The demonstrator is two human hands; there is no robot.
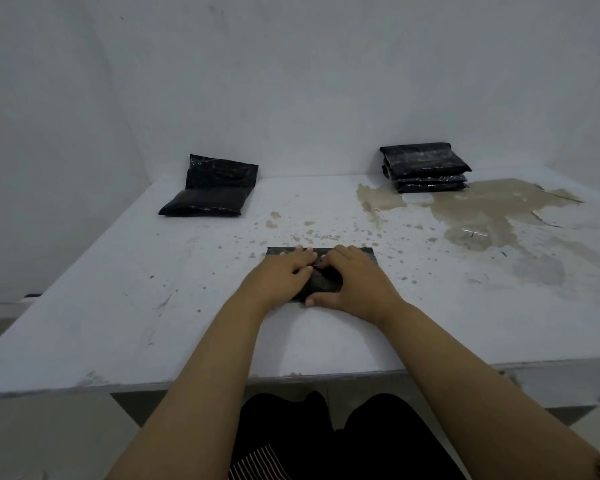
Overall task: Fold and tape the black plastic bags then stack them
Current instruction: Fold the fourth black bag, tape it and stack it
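Bag in hand: a folded black plastic bag point(321, 280) lies flat on the white counter point(118, 323), near the front edge and straight ahead of the person, mostly hidden under both hands.
Left hand: the left hand point(279, 275) lies palm down on the bag's left half, fingers stretched out nearly straight and pressing; its grip closes round nothing.
Right hand: the right hand point(352, 284) presses the right half in the same way, fingers extended toward the middle, thumb spread along the near edge; this grip is flat and open too, holding the bag down rather than clutching it.
Meeting point: the fingertips of both hands come together over the bag's centre, where I judge a fold or a strip of tape is being smoothed; no tape can be made out there.
Finished stack: at the far right of the counter, against the wall, a stack of taped bags point(425, 168) sits several packets high; the exact count is hard to tell.
Waiting pile: at the far left lie loose black bags point(210, 188), one lying on the counter and another propped behind it, puffier and apparently not yet flattened.
Progress: by my reckoning the job is past midway, with several packets done, one under the hands, about two left.
Still to do: finish this bag, carry it to the stack, then fold and tape the rest.
Counter surface: its paint has peeled to a brown patch point(482, 209) beside the stack.
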